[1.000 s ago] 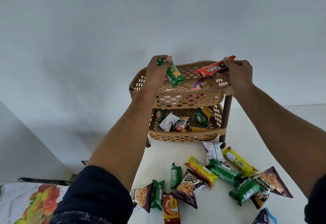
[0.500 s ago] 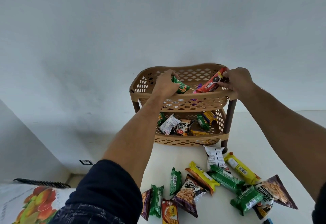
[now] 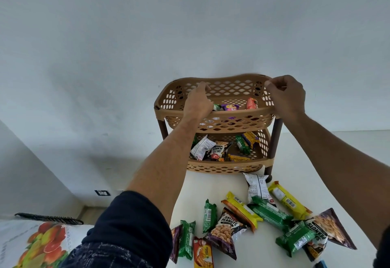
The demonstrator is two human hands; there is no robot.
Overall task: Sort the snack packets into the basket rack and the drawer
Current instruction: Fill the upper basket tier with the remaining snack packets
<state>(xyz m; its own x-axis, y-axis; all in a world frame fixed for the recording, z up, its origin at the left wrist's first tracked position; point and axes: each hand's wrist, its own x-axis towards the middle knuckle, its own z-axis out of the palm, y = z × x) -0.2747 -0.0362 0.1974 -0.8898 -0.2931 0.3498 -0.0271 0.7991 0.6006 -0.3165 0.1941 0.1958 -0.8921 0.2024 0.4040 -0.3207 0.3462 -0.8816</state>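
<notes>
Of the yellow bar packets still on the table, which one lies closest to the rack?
The plain yellow bar packet at the right, just below the rack's dark right leg. The other yellow one has an orange edge and lies further left and nearer the camera.

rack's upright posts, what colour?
Dark brown posts, against the tan lattice baskets. Head view, the only one, shows it.

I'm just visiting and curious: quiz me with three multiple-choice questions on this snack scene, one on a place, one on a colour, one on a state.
1. Where does the purple snack packet lie?
A. top basket B. bottom basket C. table
2. What colour are the plastic rack's baskets?
A. blue B. tan C. white
3. What do the hands hold?
A. a red packet B. a green packet C. nothing

Answers:
1 A: it sits behind the top tier's front rim.
2 B: the lattice walls are tan, on dark brown posts.
3 C: the left hand and the right hand are empty above the top tier.
</notes>
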